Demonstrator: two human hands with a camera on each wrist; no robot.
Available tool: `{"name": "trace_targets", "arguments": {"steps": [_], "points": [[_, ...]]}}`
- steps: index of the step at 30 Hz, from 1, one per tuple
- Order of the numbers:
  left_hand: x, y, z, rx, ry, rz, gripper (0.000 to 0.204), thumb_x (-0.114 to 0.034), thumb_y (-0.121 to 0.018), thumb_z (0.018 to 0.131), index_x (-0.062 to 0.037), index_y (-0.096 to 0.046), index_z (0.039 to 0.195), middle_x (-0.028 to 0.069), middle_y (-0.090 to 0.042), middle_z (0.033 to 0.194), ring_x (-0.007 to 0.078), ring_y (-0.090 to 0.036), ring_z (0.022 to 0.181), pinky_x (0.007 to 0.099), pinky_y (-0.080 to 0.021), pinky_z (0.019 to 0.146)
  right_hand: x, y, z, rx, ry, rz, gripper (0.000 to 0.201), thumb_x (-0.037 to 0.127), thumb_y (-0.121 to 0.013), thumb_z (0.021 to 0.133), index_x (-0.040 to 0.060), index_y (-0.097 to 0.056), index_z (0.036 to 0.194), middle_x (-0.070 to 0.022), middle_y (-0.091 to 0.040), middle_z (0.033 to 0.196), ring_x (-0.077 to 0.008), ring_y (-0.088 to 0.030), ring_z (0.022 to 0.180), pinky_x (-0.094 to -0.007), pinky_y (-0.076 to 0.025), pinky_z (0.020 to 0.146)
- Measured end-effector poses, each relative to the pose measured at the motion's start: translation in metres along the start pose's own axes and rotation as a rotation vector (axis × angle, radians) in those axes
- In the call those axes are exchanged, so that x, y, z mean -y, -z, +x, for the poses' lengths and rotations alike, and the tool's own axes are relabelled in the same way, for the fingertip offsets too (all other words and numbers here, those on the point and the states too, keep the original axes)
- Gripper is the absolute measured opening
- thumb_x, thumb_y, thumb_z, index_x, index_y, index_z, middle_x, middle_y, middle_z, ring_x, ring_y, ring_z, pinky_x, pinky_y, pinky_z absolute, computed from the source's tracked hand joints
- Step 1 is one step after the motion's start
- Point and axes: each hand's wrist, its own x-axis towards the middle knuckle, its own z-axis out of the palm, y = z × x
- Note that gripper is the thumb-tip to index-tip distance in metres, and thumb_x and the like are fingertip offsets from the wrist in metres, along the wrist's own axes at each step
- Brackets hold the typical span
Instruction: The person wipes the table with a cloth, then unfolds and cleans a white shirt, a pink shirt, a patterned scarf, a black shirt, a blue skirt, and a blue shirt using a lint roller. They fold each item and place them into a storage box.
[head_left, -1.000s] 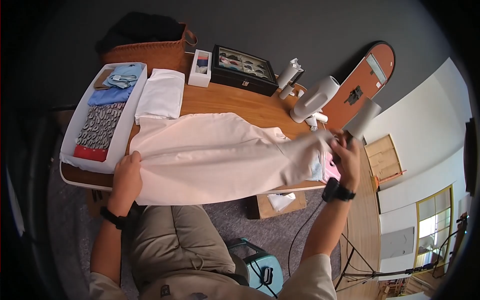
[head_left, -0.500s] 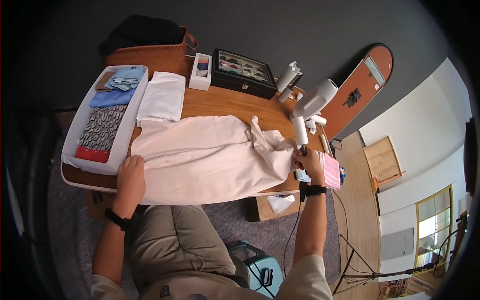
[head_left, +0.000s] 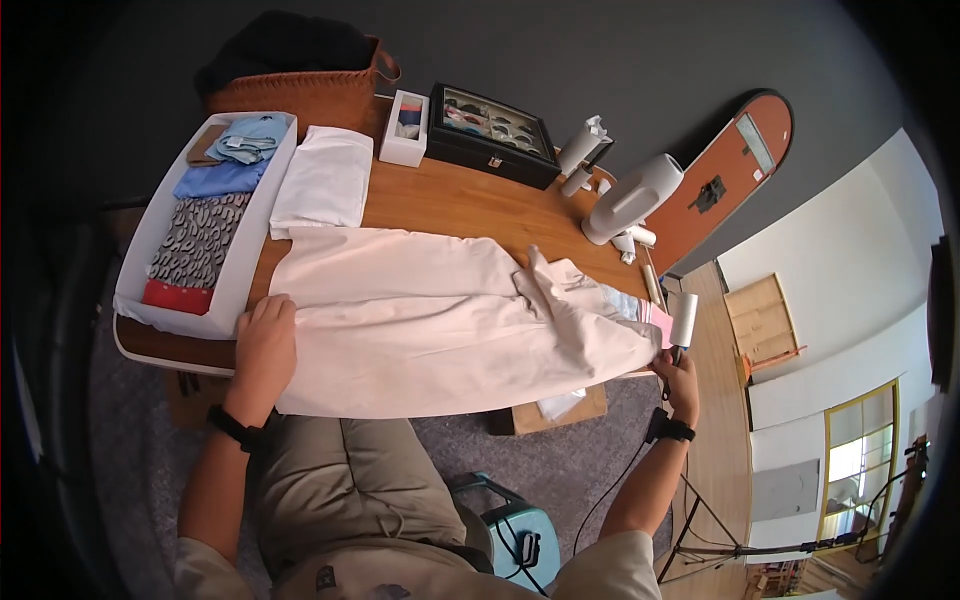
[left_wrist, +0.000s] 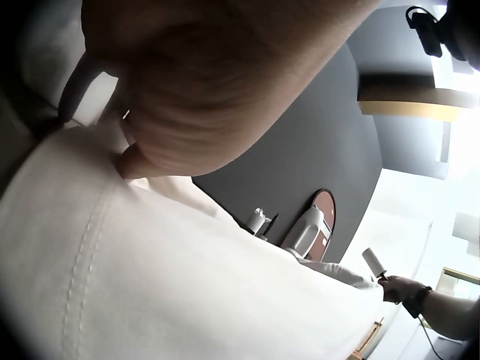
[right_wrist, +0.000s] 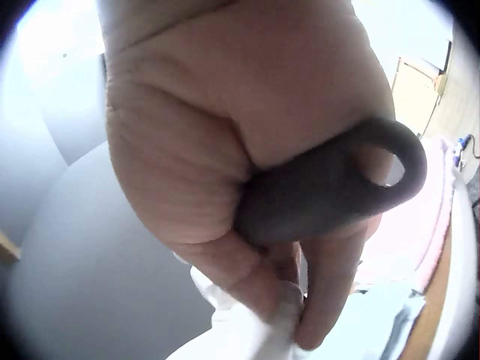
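Observation:
A pale pink garment (head_left: 420, 330) lies stretched along the front of the wooden table, its right part bunched in folds. At its left end my left hand (head_left: 267, 345) grips the edge; in the left wrist view the thumb and fingers pinch cloth (left_wrist: 150, 255) near a double line of stitching. My right hand (head_left: 682, 385) holds a lint roller (head_left: 684, 320), white roll upward, its dark looped handle (right_wrist: 322, 187) against the palm. Thumb and fingertips of that same hand pinch the garment's right end, pale in the right wrist view.
To the left stands a white box (head_left: 135, 270) of folded clothes, beside a folded white cloth (head_left: 325, 180). Behind are a woven basket (head_left: 300, 95), a small white box (head_left: 404, 145) and a black display case (head_left: 495, 135). A grey-white bottle-shaped object (head_left: 630, 200) and pink cloth (head_left: 660, 318) are at right.
My right hand first came down and inward with the lint roller, then moved outward and lower, drawing the garment's right end out. The left hand stays at the left edge.

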Motion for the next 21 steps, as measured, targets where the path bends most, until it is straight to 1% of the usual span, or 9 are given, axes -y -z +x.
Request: {"name": "trace_targets", "arguments": {"steps": [2, 6, 8, 9, 10, 12, 14, 18, 21], "points": [[-0.006, -0.004, 0.002, -0.003, -0.031, 0.001, 0.025, -0.003, -0.063, 0.094, 0.0019, -0.066, 0.119, 0.0159, -0.065, 0.125, 0.0347, -0.060, 0.126, 0.0490, -0.046, 0.101, -0.003, -0.013, 0.001, -0.166, 0.141, -0.499, 0.016, -0.008, -0.067, 0.088, 0.0029, -0.055, 0.087, -0.0033, -0.063, 0.083, -0.0158, -0.065, 0.079, -0.0320, -0.058, 0.083], [-0.008, -0.007, 0.005, -0.014, -0.007, 0.007, 0.028, -0.007, -0.070, 0.094, 0.0008, -0.066, 0.121, 0.0142, -0.064, 0.126, 0.0336, -0.058, 0.127, 0.0485, -0.045, 0.103, 0.027, -0.066, -0.006, -0.307, 0.350, -0.819, 0.010, -0.002, -0.067, 0.092, -0.0012, -0.070, 0.101, 0.0004, -0.061, 0.080, -0.0135, -0.057, 0.074, -0.0327, -0.049, 0.070], [-0.007, -0.007, 0.004, -0.003, 0.000, -0.011, 0.029, -0.008, -0.071, 0.094, 0.0004, -0.066, 0.121, 0.0139, -0.064, 0.126, 0.0334, -0.058, 0.127, 0.0484, -0.045, 0.104, 0.036, -0.104, -0.005, -0.152, 0.351, -0.745, 0.021, 0.007, -0.071, 0.096, -0.0006, -0.076, 0.115, -0.0035, -0.063, 0.080, -0.0115, -0.054, 0.072, -0.0336, -0.048, 0.068], [-0.006, -0.007, 0.003, 0.003, 0.000, -0.019, 0.031, -0.009, -0.073, 0.093, 0.0002, -0.066, 0.122, 0.0139, -0.064, 0.127, 0.0336, -0.058, 0.127, 0.0486, -0.045, 0.105, 0.042, -0.127, -0.006, -0.103, 0.335, -0.768, 0.025, 0.012, -0.074, 0.097, -0.0015, -0.075, 0.117, -0.0084, -0.067, 0.082, -0.0157, -0.059, 0.073, -0.0355, -0.049, 0.070], [-0.005, -0.007, 0.003, 0.009, 0.003, -0.026, 0.032, -0.010, -0.074, 0.093, 0.0000, -0.066, 0.122, 0.0140, -0.064, 0.128, 0.0337, -0.058, 0.128, 0.0488, -0.045, 0.105, 0.040, -0.144, -0.004, -0.049, 0.319, -0.941, 0.025, 0.014, -0.077, 0.096, -0.0062, -0.068, 0.109, -0.0196, -0.070, 0.087, -0.0286, -0.067, 0.078, -0.0435, -0.053, 0.075], [-0.006, -0.005, 0.002, 0.006, 0.006, -0.026, 0.034, -0.011, -0.075, 0.093, 0.0000, -0.066, 0.123, 0.0140, -0.064, 0.129, 0.0337, -0.058, 0.129, 0.0491, -0.044, 0.106, 0.040, -0.182, -0.010, 0.078, 0.361, -0.829, 0.033, 0.020, -0.083, 0.093, -0.0068, -0.065, 0.102, -0.0233, -0.071, 0.091, -0.0349, -0.069, 0.081, -0.0451, -0.053, 0.075], [-0.004, -0.003, 0.000, 0.001, 0.015, -0.021, 0.035, -0.012, -0.075, 0.093, -0.0001, -0.065, 0.124, 0.0140, -0.064, 0.131, 0.0338, -0.057, 0.130, 0.0493, -0.044, 0.106, 0.038, -0.206, -0.012, 0.124, 0.269, -0.814, 0.030, 0.019, -0.079, 0.095, -0.0066, -0.066, 0.102, -0.0270, -0.071, 0.093, -0.0411, -0.069, 0.083, -0.0459, -0.054, 0.076], [0.000, -0.005, -0.003, -0.018, -0.008, -0.037, 0.039, -0.015, -0.076, 0.094, 0.0003, -0.065, 0.128, 0.0136, -0.063, 0.134, 0.0331, -0.057, 0.132, 0.0497, -0.044, 0.107, 0.010, -0.187, 0.003, 0.073, 0.193, -0.864, 0.025, 0.016, -0.073, 0.098, -0.0066, -0.066, 0.101, -0.0300, -0.071, 0.094, -0.0464, -0.070, 0.086, -0.0489, -0.054, 0.077], [-0.010, -0.007, 0.002, -0.011, -0.002, -0.035, 0.045, -0.021, -0.076, 0.095, 0.0004, -0.064, 0.132, 0.0135, -0.062, 0.135, 0.0320, -0.055, 0.134, 0.0520, -0.042, 0.108, 0.001, -0.155, 0.009, -0.137, 0.327, -0.887, 0.014, 0.006, -0.063, 0.100, -0.0082, -0.063, 0.100, -0.0318, -0.069, 0.095, -0.0527, -0.067, 0.090, -0.0540, -0.052, 0.078]]}}
